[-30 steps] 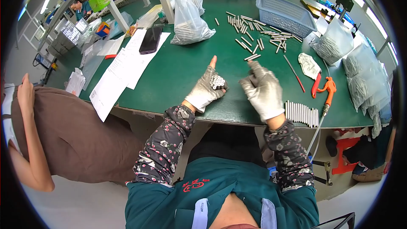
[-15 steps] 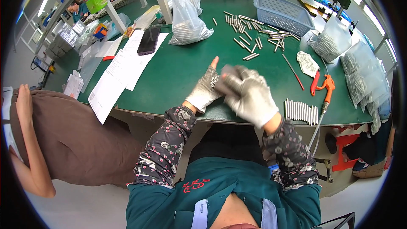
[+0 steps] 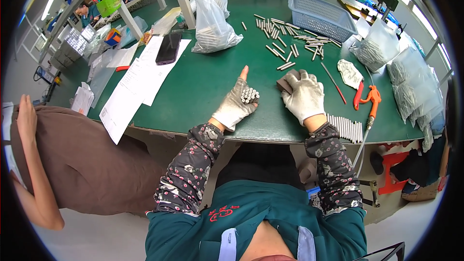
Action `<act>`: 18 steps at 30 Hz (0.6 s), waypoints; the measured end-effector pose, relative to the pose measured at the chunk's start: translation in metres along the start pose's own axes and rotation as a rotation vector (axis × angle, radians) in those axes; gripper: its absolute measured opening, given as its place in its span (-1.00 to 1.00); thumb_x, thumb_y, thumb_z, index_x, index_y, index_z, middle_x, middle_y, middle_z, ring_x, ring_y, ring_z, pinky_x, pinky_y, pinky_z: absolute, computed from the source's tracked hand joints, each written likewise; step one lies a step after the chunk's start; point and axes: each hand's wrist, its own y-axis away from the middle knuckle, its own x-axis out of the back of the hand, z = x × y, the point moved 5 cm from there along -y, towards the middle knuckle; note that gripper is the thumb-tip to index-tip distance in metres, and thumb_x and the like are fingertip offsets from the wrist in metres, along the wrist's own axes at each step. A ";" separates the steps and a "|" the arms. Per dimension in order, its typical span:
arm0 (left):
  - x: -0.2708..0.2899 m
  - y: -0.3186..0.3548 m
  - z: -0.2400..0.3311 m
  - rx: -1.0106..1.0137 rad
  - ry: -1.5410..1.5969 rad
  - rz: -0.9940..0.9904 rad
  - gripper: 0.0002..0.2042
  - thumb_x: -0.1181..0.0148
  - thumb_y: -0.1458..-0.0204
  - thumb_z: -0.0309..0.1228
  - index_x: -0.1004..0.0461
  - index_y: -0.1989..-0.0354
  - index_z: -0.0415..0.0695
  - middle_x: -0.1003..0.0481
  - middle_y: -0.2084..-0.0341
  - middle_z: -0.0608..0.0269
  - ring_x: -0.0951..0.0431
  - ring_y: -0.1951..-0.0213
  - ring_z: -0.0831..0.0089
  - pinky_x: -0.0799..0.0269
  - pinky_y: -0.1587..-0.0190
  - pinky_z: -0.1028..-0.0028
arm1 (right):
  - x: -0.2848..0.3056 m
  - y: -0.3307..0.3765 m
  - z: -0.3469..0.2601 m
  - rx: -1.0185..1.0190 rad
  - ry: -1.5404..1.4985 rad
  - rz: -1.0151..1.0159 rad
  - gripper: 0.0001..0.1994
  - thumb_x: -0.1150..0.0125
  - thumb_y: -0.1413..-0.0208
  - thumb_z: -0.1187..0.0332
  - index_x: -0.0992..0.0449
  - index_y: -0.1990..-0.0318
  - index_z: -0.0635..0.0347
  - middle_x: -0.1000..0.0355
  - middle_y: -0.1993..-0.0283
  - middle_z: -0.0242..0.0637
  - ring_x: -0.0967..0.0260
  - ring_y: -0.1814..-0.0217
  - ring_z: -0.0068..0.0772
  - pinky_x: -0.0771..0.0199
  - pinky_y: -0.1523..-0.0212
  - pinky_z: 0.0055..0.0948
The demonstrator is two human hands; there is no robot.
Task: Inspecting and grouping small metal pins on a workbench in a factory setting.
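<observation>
My left hand (image 3: pixel 233 105) grips a bundle of metal rods (image 3: pixel 250 95) near the front edge of the green counter (image 3: pixel 203 87); my right hand (image 3: pixel 305 97) clasps a brown block (image 3: pixel 284 85). Rightward, a rod row (image 3: pixel 345 128) lies by that edge; loose rods (image 3: pixel 296 50) lie farther back, near a blue basket (image 3: pixel 316 24).

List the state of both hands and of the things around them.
Left hand: closed around the rod bundle
Rod bundle: gripped, ends toward the camera
Right hand: curled over the brown block
Brown block: held, partly hidden
Blue basket: upright
Loose rods: scattered near the basket
Rod row: lying side by side
Phone: lying on papers, screen dark
Bag beside phone: upright, holding rods
Orange air gun: lying down
</observation>
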 end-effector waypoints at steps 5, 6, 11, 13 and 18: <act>0.000 0.002 -0.001 -0.069 0.106 -0.032 -0.03 -0.17 0.31 -0.64 0.38 -0.25 0.00 -0.32 0.51 0.36 -0.35 0.43 0.54 -0.29 0.22 0.61 | 0.018 0.006 -0.026 0.145 -0.142 0.109 -0.67 -0.21 0.26 0.20 -0.42 0.27 0.07 -0.34 0.32 -0.23 -0.30 0.24 -0.21 -0.27 0.25 -0.23; 0.001 0.004 -0.004 -0.064 0.101 -0.034 -0.03 -0.17 0.31 -0.64 0.38 -0.25 0.00 -0.32 0.51 0.36 -0.35 0.43 0.54 -0.29 0.22 0.61 | 0.014 0.006 -0.036 0.138 -0.260 -0.040 -0.69 -0.19 0.23 0.24 -0.41 0.26 0.09 -0.35 0.43 -0.25 -0.33 0.33 -0.23 -0.30 0.31 -0.27; 0.001 0.003 0.003 -0.046 0.068 0.017 0.01 -0.28 0.34 -0.54 0.35 -0.26 0.02 -0.33 0.45 0.37 -0.36 0.39 0.53 -0.32 0.20 0.58 | -0.050 0.018 -0.048 -0.074 -1.072 -0.222 -0.67 -0.19 0.12 0.27 -0.43 0.19 0.23 -0.41 0.32 -0.16 -0.40 0.30 -0.28 -0.38 0.27 -0.43; 0.003 0.004 0.005 -0.077 0.055 0.030 0.01 -0.31 0.35 -0.52 0.33 -0.26 0.02 -0.34 0.43 0.36 -0.37 0.37 0.53 -0.32 0.20 0.58 | -0.063 0.019 -0.046 -0.163 -1.293 -0.185 -0.66 -0.21 0.12 0.28 -0.42 0.17 0.26 -0.42 0.27 -0.13 -0.41 0.24 -0.32 -0.39 0.22 -0.47; 0.007 0.006 0.003 -0.134 0.002 0.062 0.02 -0.35 0.38 -0.49 0.27 -0.26 0.02 -0.34 0.39 0.35 -0.37 0.32 0.53 -0.32 0.18 0.57 | -0.062 0.019 -0.048 -0.130 -1.294 -0.191 -0.65 -0.23 0.13 0.35 -0.41 0.14 0.28 -0.41 0.23 -0.13 -0.40 0.22 -0.36 -0.39 0.20 -0.51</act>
